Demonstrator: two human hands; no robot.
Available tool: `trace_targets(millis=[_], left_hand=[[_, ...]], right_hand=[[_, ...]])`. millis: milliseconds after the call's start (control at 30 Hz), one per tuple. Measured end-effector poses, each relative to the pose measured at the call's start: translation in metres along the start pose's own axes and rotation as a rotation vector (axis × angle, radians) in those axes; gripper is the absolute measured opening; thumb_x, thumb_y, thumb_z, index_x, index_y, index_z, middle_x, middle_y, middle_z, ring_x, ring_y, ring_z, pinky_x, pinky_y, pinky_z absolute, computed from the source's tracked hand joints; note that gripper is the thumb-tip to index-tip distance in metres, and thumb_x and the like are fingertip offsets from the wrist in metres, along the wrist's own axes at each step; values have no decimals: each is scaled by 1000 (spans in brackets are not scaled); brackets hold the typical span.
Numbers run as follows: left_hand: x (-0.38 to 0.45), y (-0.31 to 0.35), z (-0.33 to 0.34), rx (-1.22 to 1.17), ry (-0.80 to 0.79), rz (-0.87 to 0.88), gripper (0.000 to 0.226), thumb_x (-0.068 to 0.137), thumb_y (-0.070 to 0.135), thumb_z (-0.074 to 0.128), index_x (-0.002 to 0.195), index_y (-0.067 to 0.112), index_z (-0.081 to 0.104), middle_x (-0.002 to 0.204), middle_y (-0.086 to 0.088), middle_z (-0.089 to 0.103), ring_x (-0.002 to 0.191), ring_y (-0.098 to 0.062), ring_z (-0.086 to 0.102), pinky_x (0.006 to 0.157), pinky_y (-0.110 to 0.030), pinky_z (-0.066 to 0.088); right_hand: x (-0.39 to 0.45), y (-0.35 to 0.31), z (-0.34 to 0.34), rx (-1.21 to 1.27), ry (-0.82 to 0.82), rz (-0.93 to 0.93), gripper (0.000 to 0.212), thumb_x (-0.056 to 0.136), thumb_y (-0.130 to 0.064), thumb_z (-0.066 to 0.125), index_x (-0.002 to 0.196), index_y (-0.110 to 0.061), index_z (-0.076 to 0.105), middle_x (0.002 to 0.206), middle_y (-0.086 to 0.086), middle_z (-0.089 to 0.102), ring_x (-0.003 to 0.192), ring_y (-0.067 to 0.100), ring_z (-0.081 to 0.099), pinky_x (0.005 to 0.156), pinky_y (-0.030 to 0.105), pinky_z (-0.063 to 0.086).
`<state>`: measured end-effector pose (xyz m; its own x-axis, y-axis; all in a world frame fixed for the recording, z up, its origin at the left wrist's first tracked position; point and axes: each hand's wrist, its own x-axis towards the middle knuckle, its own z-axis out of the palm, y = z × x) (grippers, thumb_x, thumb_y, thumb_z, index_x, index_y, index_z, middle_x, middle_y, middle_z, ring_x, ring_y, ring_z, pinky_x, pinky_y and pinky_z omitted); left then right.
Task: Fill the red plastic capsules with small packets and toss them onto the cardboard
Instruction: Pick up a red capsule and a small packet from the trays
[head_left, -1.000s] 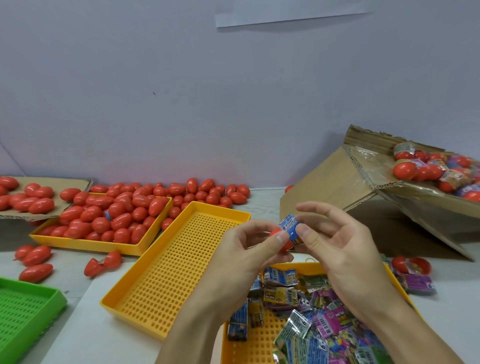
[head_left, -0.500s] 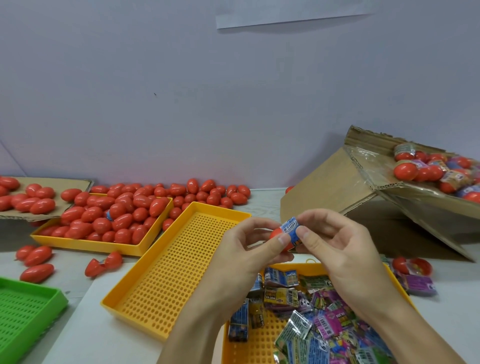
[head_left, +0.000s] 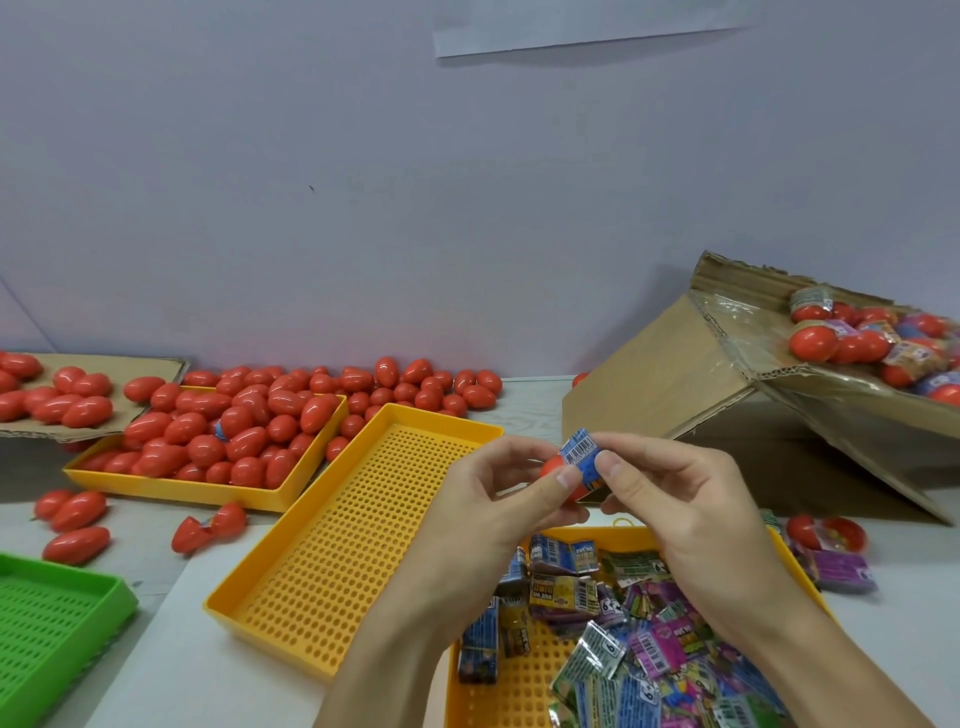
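The left hand (head_left: 498, 499) is gripping a red capsule (head_left: 558, 470) while the right hand (head_left: 691, 514) is pinching a blue packet (head_left: 582, 452) against it. Both are hovering above the packet tray (head_left: 524, 691) at the bench's near edge.

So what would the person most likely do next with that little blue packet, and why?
Probably push the blue packet deeper into the red capsule. The packet sticks out above it, pinched by the right hand, while the left hand holds the capsule, so it likely cannot close yet.
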<state>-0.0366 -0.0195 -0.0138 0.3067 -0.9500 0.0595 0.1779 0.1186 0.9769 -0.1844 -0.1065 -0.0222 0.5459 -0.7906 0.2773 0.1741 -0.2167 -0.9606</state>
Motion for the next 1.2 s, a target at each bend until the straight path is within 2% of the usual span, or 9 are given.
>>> trace_targets(millis=[267, 467, 533, 633, 800, 967, 1067, 1133, 1200], left_hand=[[1, 0, 0, -22, -2, -7, 17, 77, 29, 79, 91, 21, 78, 95, -8, 74, 82, -25, 74, 77, -26, 57], [1, -1, 0, 14, 20, 4, 19, 77, 32, 78, 91, 19, 76, 93, -8, 74, 82, -27, 74, 78, -28, 58], [1, -1, 0, 67, 27, 16, 16, 79, 32, 77, 91, 21, 75, 93, -6, 74, 81, -26, 74, 78, -28, 58], [0, -1, 0, 141, 28, 39, 20, 79, 34, 79, 94, 21, 73, 94, -6, 75, 81, -25, 75, 77, -27, 58], [1, -1, -1, 198, 31, 67, 32, 75, 29, 79, 101, 13, 70, 95, -7, 75, 79, -22, 75, 73, -24, 57], [1, -1, -2, 222, 18, 89, 31, 76, 30, 78, 101, 14, 71, 95, -5, 75, 80, -21, 75, 74, -25, 58], [1, -1, -1, 204, 20, 103, 29, 79, 30, 77, 102, 14, 71, 94, -7, 75, 80, -21, 75, 74, -24, 58], [1, 0, 0, 169, 19, 103, 28, 79, 31, 77, 103, 17, 71, 94, -7, 76, 80, -22, 75, 74, -22, 57], [0, 1, 2, 125, 12, 102, 25, 79, 31, 76, 102, 24, 72, 93, -6, 76, 82, -22, 75, 74, -22, 57]], right_hand=[[1, 0, -1, 65, -30, 68, 43, 74, -40, 66, 111, -20, 75, 108, 2, 76, 99, 19, 70, 77, 30, 56], [0, -4, 2, -48, -48, 5, 34, 81, -34, 62, 111, -23, 74, 103, -7, 77, 89, 5, 69, 71, 15, 53], [0, -3, 1, -19, -42, 25, 35, 78, -36, 63, 109, -24, 74, 102, -4, 77, 89, 7, 70, 72, 19, 54], [0, 1, -2, 74, -36, 84, 40, 74, -39, 66, 108, -19, 77, 106, 4, 76, 97, 17, 70, 76, 32, 54], [2, 5, -3, 198, -51, 167, 39, 73, -37, 68, 105, -17, 79, 116, 6, 73, 111, 23, 66, 88, 38, 50], [1, 5, -1, 169, -45, 176, 38, 74, -37, 67, 105, -21, 79, 112, 4, 75, 110, 21, 67, 87, 34, 50], [0, 1, 0, 42, -23, 88, 31, 75, -40, 65, 101, -30, 79, 104, -2, 77, 99, 12, 70, 76, 25, 56], [-1, -1, 2, -8, -14, 26, 26, 78, -36, 65, 99, -30, 79, 99, -4, 78, 92, 10, 72, 72, 18, 55], [-1, -1, 2, -46, -4, -7, 27, 79, -34, 65, 103, -29, 75, 97, -5, 78, 89, 11, 72, 70, 17, 55]])
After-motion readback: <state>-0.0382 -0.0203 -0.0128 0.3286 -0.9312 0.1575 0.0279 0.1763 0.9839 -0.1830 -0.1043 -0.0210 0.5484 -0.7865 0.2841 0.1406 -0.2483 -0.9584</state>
